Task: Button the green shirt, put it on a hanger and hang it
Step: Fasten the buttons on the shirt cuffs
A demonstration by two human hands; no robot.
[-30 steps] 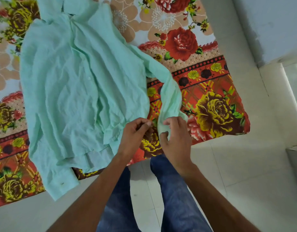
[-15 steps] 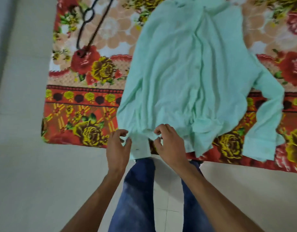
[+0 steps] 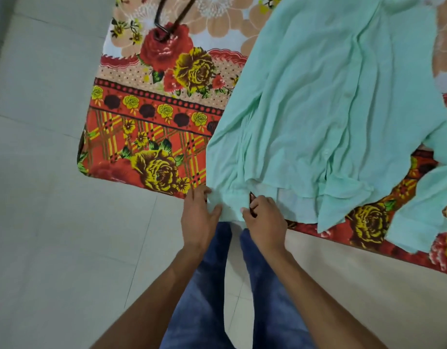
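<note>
Holding the green shirt point(image 3: 330, 96) at its bottom hem, both hands on cloth; left hand point(image 3: 199, 219) pinches the hem corner between thumb and fingers; right hand point(image 3: 266, 224) is just beside it, fingers curled onto the same hem edge; a short strip of hem spans between them. The shirt lies wrinkled on the floral sheet point(image 3: 151, 137); its long axis runs away from our grip, up and to the right, with the collar end out of frame on the far side; one sleeve trails off right of the grip, near the sheet's edge.

We judge this as lining up the fronts before buttoning; the front opening seems to sit right of the grip, so our right hand is nearer to it and the left would anchor the hem. Can't tell how many buttons are done; folds hide the placket.

Hanger point(image 3: 180, 18) is dark and only partly in view; it lies beyond the grip to the far left, on the sheet, well apart from the shirt, so it's on the left hand's side. Risk: tugging the hem drags the shirt off the sheet edge toward our jeans point(image 3: 204, 298).
</note>
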